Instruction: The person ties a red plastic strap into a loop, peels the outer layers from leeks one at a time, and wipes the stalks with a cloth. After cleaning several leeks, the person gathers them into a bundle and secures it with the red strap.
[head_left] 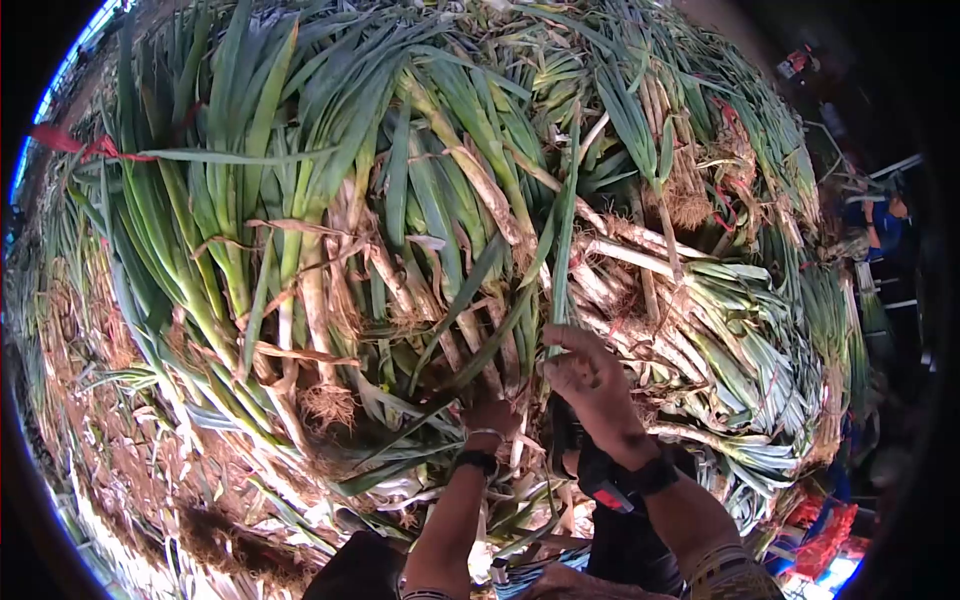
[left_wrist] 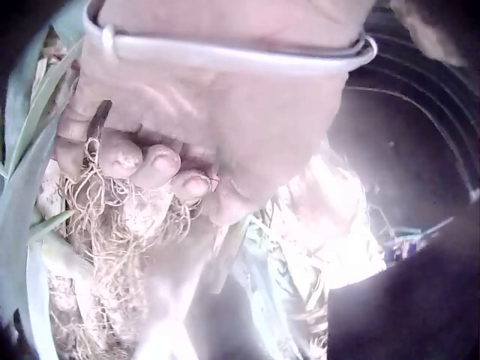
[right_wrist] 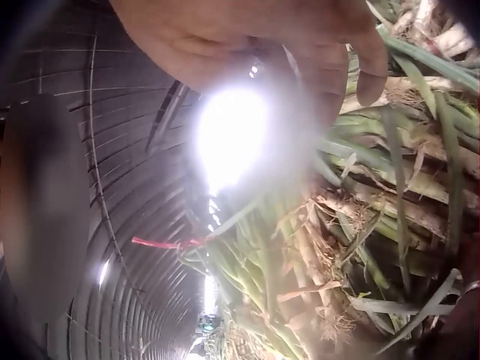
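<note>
Low in the middle of the head view, the left hand (head_left: 490,418) is at the lower ends of green-leaved stalks. The left wrist view shows that hand (left_wrist: 180,127) with its fingers curled round stalk bases, whose stringy roots (left_wrist: 112,247) hang below the fingertips. Just to its right is the raised right hand (head_left: 598,390), its fingers loosely bent with a gap between thumb and forefinger. A long upright leaf (head_left: 566,240) passes at those fingertips; no firm grip on it shows. Glare covers part of the right hand (right_wrist: 300,45) in the right wrist view.
Heaped leafy stalks (head_left: 300,200) spread around both hands, with more bundles (head_left: 690,330) to the right. Red ties (head_left: 85,145) show at the far left. Brown litter (head_left: 150,470) covers the lower left ground. A person (head_left: 880,220) is at the far right. A ribbed roof (right_wrist: 112,187) arches overhead.
</note>
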